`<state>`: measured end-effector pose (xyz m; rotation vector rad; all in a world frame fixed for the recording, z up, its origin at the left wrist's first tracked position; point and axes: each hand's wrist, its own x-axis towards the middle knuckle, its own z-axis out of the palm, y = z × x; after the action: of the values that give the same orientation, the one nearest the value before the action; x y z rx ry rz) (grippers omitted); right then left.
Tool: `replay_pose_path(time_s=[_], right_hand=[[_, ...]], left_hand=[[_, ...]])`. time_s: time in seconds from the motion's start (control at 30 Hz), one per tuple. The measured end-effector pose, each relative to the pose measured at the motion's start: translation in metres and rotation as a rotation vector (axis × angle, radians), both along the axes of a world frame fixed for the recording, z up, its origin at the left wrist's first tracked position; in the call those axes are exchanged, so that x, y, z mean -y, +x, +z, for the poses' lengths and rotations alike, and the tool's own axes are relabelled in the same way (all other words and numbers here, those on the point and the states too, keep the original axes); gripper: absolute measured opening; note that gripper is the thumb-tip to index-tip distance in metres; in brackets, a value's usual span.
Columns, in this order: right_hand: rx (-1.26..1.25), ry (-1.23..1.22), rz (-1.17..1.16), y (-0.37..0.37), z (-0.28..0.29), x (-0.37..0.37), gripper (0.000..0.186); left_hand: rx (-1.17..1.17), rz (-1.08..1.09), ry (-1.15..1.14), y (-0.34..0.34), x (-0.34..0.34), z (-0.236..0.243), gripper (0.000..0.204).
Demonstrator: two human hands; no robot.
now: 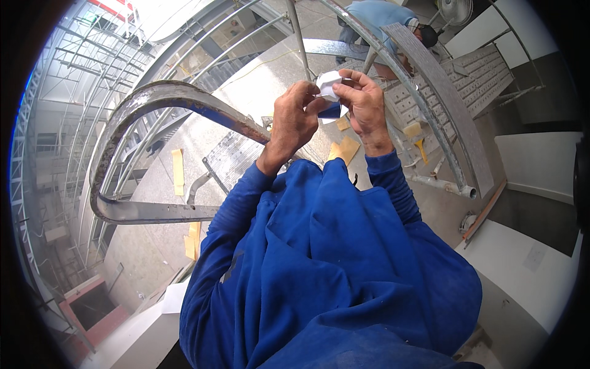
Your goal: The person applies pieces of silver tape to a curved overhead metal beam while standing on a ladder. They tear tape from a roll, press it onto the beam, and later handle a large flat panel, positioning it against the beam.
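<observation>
Both of my hands are raised in front of me, upper middle of the view. My left hand (pixel 294 118) pinches the left side of a small white piece (pixel 329 85), paper-like, with a dark blue item (pixel 329 111) just beneath it. My right hand (pixel 362 107) grips the same white piece from the right, thumb against its face and fingers curled behind. The exact shape of the blue item is partly hidden by my fingers.
A curved steel bar (pixel 161 210) loops at my left. A metal railing (pixel 430 123) and perforated plank (pixel 461 89) stand at right. A co-worker (pixel 375 21) bends beyond the railing. Yellow sheets (pixel 178 172) and a yellow tool (pixel 421 150) lie below. Scaffolding (pixel 74 92) rises at far left.
</observation>
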<state>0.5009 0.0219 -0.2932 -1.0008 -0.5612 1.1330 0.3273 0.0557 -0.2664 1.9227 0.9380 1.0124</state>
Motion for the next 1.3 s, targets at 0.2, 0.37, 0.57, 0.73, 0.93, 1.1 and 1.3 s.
replay_pose_path(time_s=[0.2, 0.37, 0.57, 0.73, 0.93, 1.1, 1.3], right_hand=[[0.008, -0.002, -0.002, -0.001, 0.002, -0.001, 0.04], [-0.053, 0.01, 0.04, -0.002, 0.003, -0.002, 0.039], [-0.086, -0.016, 0.033, -0.004, 0.006, -0.001, 0.04], [-0.116, -0.011, 0.041, -0.005, 0.007, -0.001, 0.04], [-0.096, -0.046, 0.038, -0.005, 0.007, 0.0, 0.035], [-0.1, -0.062, 0.042, -0.003, 0.008, -0.001, 0.034], [-0.087, -0.058, 0.038, -0.002, 0.007, -0.002, 0.033]], left_hand=[[0.054, 0.002, 0.077, -0.001, -0.003, -0.004, 0.013], [0.056, 0.011, 0.308, -0.004, -0.012, -0.008, 0.015], [-0.023, -0.037, 0.48, -0.002, -0.015, -0.005, 0.014], [-0.073, -0.031, 0.46, -0.001, -0.012, -0.006, 0.017], [-0.046, -0.059, 0.463, -0.005, -0.012, -0.006, 0.014], [0.001, -0.04, 0.45, -0.008, -0.013, -0.008, 0.018], [0.04, -0.007, 0.398, -0.009, -0.009, -0.006, 0.028]])
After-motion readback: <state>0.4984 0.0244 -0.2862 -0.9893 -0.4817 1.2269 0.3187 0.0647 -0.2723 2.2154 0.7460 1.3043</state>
